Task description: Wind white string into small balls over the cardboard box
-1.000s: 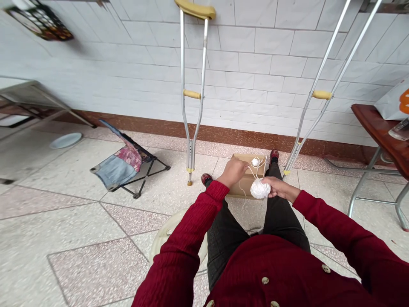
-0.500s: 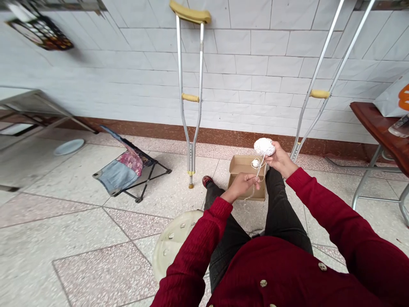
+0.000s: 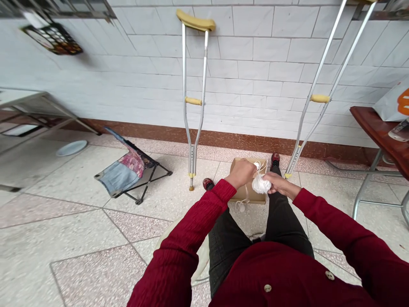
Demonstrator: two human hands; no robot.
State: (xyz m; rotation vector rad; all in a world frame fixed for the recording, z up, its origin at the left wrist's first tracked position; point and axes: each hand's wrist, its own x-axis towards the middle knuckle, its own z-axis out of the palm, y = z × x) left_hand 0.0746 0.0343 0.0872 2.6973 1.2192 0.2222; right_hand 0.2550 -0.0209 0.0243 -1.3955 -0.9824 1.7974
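My right hand (image 3: 277, 184) is closed around a ball of white yarn (image 3: 261, 184), held low above an open cardboard box (image 3: 258, 197). To its left, my left hand (image 3: 243, 172) is closed with its back up, gripping a strand of the yarn; its fingertips are partly hidden. Loops of strand rise between the two hands. A small white ball (image 3: 257, 165) shows just behind them. Another small pale ball (image 3: 241, 207), blurred, hangs or lies at the box's front edge with a strand leading up from it.
Two crutches, a left one (image 3: 193, 101) and a right one (image 3: 319, 99), lean on the tiled wall. A folding chair (image 3: 123, 175) stands left, a round pale stool (image 3: 201, 260) lies under my left arm, and a brown table (image 3: 367, 121) with a bag is at right.
My right hand has lowered the yarn ball toward me and tilted it. My left hand has risen and turned back up. A small pale ball now shows at the box's front edge.
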